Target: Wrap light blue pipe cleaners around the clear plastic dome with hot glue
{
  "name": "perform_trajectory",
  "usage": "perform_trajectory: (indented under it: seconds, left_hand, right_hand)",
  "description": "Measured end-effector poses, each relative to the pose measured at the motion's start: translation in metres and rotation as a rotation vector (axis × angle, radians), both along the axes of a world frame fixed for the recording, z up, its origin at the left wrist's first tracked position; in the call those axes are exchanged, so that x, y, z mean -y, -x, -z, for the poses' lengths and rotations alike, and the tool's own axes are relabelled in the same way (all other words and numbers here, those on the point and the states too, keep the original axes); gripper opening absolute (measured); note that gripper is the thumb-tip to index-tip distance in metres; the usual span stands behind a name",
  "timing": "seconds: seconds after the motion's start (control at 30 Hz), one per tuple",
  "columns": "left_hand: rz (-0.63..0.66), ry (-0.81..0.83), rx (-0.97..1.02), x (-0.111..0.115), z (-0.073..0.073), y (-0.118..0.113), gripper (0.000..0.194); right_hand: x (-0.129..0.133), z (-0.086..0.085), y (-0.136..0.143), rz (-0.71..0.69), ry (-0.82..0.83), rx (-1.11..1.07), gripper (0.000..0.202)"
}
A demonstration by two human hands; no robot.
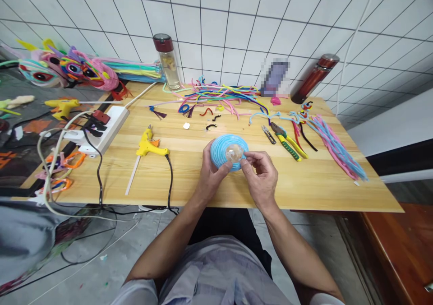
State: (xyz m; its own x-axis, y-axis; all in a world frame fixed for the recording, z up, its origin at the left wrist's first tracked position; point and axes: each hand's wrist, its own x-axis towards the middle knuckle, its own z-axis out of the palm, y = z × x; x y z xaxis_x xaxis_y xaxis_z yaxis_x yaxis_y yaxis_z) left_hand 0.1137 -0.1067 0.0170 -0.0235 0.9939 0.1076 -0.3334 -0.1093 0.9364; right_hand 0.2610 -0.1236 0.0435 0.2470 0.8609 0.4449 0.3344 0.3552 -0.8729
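Observation:
A round form wound in rings of fuzzy light-blue pipe cleaner point(221, 147) is held just above the table's front half. A clear, shiny patch point(234, 152) shows uncovered at its centre. My left hand point(210, 175) grips the form from the left, thumb on the near side and fingers partly hidden behind it. At its right edge, my right hand point(262, 176) has thumb and forefinger pinched on the blue pipe cleaner. Left of my hands lies a yellow hot glue gun point(150, 147) with a glue stick in it.
Green-and-yellow pliers point(289, 142) and small snips point(269, 134) lie to the right. Loose pipe cleaners point(223, 94) spread along the back, near a glass bottle point(169, 63) and a red flask point(314, 79). A power strip point(104, 131) with trailing cords is left.

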Motion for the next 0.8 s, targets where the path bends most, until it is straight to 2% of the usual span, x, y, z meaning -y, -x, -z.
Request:
perform_trajectory:
  seconds: [0.17,0.4,0.57,0.8]
  left_hand:
    - [-0.001,0.026,-0.073,0.0038,-0.0033,-0.0021,0.098]
    - [-0.060,0.011,-0.114,0.0041,-0.0068,-0.0059,0.087]
    - [-0.068,0.011,-0.112,0.0047,-0.0098,-0.0057,0.085]
    - [-0.134,0.030,-0.045,0.0023,-0.0027,-0.0083,0.085]
  right_hand:
    - [0.0024,0.0001,-0.0008,0.009,0.012,0.033,0.012]
    - [0.0012,0.0036,-0.0044,0.057,-0.075,0.217,0.010]
    - [-0.0013,0.0057,-0.0057,0.072,-0.160,0.271,0.011]
    - [-0.0003,0.0055,-0.0018,0.055,-0.211,0.363,0.018]
